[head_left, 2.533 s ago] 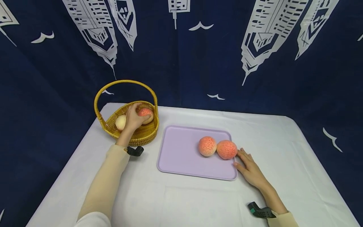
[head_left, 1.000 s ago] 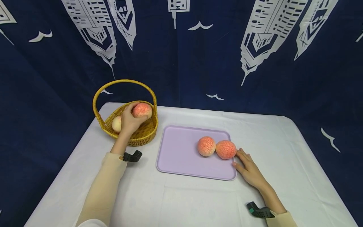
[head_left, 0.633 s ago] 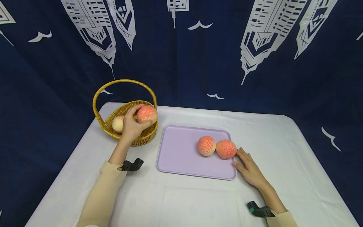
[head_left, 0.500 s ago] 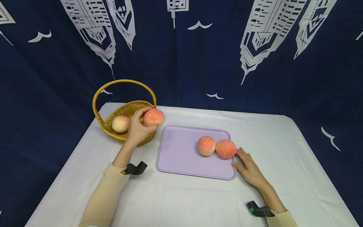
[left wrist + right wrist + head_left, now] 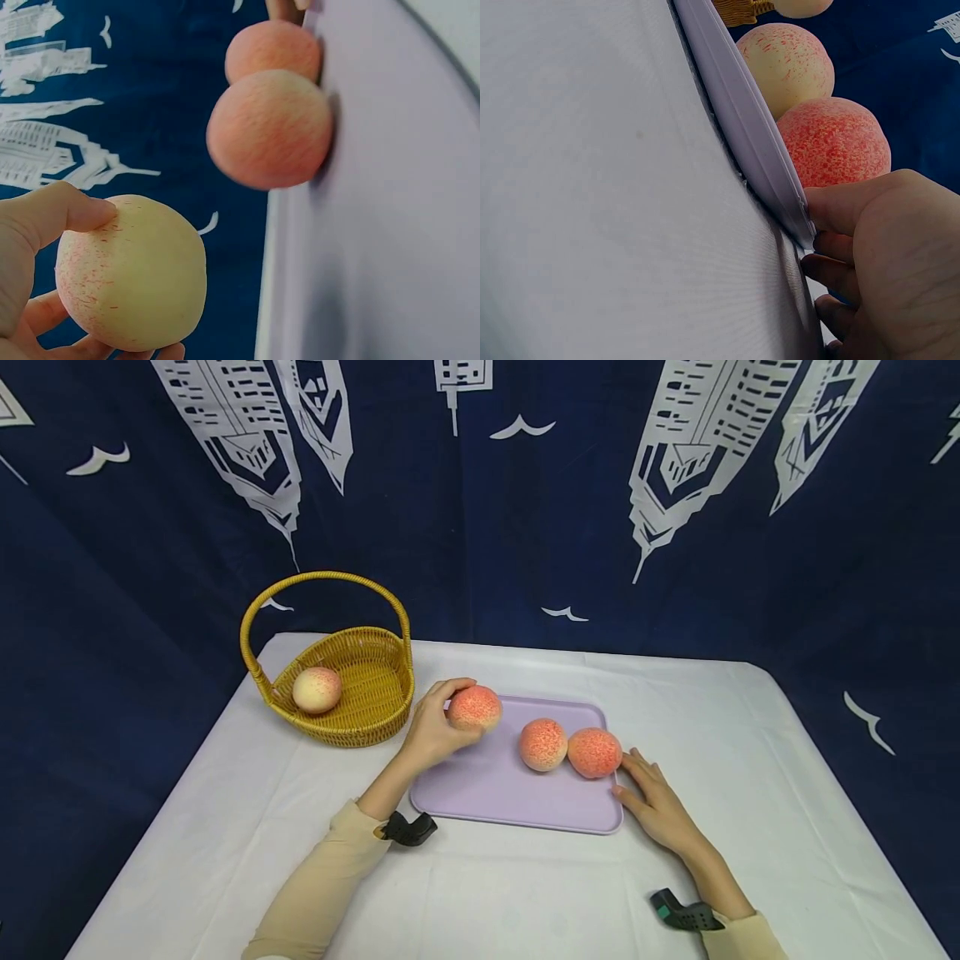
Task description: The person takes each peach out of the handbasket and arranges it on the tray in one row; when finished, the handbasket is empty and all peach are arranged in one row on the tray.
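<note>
My left hand [image 5: 435, 731] grips a pink-and-cream peach [image 5: 475, 708] between thumb and fingers, above the left part of the lilac tray [image 5: 487, 793]. In the left wrist view the held peach [image 5: 142, 274] is apart from the tray surface. Two more peaches, one left [image 5: 543, 745] and one right [image 5: 595, 752], lie side by side on the tray's right half. My right hand [image 5: 663, 814] rests at the tray's right edge, its thumb touching the rim in the right wrist view; its fingers are loosely extended beside the right peach.
A yellow wicker basket [image 5: 375, 718] with a tall hoop handle stands at the back left, holding one paler peach [image 5: 317, 690]. White cloth [image 5: 525, 893] covers the table. A dark blue printed curtain [image 5: 525, 543] hangs behind it.
My left hand has lifted a peach out of the basket and carried it rightward to above the tray. The right hand and the two tray peaches have stayed in place.
</note>
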Motion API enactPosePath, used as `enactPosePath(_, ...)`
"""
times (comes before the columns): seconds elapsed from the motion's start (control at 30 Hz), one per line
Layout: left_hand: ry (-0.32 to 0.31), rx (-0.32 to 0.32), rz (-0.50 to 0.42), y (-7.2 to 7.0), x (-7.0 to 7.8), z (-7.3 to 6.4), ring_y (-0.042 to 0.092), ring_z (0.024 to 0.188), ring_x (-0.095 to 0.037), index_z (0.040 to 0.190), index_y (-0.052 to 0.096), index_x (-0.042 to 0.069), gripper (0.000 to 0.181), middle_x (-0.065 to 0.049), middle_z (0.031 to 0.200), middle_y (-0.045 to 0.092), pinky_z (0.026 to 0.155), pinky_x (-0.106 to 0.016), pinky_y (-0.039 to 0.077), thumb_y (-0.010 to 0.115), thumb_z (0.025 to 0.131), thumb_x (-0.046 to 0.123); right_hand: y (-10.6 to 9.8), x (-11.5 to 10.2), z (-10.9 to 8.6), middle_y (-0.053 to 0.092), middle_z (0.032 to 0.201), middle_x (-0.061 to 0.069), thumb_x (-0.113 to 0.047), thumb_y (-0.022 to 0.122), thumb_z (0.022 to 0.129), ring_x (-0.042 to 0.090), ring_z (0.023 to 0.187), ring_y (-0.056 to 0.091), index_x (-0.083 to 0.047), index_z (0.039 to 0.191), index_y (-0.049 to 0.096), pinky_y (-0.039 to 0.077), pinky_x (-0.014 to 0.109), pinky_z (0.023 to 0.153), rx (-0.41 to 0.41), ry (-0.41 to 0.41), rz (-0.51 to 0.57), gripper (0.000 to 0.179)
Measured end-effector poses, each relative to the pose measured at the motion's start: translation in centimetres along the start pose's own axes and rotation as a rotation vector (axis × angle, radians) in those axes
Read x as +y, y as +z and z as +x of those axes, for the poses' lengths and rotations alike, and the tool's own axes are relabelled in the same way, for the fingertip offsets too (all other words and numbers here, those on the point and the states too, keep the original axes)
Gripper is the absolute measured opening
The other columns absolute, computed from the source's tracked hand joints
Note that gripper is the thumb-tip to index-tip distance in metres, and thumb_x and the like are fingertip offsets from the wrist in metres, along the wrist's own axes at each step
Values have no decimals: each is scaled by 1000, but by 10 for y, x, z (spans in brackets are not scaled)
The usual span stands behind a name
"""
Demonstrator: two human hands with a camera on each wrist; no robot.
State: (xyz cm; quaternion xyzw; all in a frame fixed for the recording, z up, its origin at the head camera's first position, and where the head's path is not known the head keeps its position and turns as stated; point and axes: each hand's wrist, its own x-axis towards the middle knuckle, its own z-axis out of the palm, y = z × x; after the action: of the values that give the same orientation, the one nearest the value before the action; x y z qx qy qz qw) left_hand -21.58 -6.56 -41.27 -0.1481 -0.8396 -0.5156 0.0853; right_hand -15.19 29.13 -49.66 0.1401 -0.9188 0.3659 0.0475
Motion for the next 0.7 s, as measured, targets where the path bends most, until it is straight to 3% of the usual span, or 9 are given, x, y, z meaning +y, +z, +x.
enactPosePath(0.33,-49,-51,25,33,-19,1,55,118,-31,125,61,9,65,-13,124,61,103,-53,41,81,64,7,1,-1,1,36,149,33,-19,59,96,54,141,23,5,142,43,10,64,116,-5,3,4,55)
enactPosePath(0.7,-75,-82,13,43,-25,-1,55,117,-34,125,60,7,65,-16,122,60,102,-55,41,84,64,5,1,0,-1,36,149,33,-20,59,96,54,141,23,4,142,44,9,62,118,0,-2,4,54)
